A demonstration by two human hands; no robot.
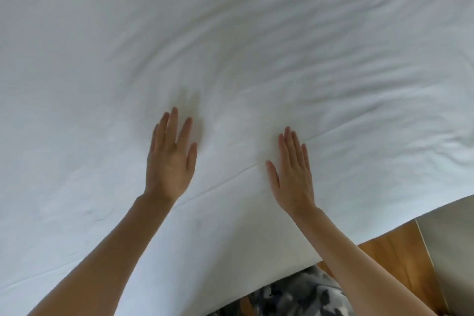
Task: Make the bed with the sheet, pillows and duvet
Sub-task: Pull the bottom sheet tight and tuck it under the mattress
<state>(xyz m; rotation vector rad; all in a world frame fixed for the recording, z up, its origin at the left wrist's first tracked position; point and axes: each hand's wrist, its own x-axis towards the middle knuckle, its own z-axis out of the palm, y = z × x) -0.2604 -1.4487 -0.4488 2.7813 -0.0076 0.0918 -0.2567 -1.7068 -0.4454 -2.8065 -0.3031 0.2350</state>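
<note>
The patterned grey-and-white clothing (pixel 295 295) of the person fills the bottom edge, closest to the lens, between the two bare forearms. From there the arms reach up to the hands. The left hand (pixel 170 159) lies flat with its fingers (pixel 172 123) straight and slightly spread, palm down on the white sheet (pixel 230 46), holding nothing. The right hand (pixel 292 174) lies the same way, fingers (pixel 292 143) straight and close together, thumb out to the side, pressed flat on the cloth and gripping nothing. A long straight crease or hem (pixel 218 183) runs slantwise under the heel of the left hand and past the right fingers. Beyond the fingertips the sheet spreads over the whole bed, with soft wrinkles fanning away to the right and far side. Behind the right wrist the sheet's edge hangs over the bed's side, and past it shows a wooden floor (pixel 400 259) and a pale surface (pixel 451 238).
</note>
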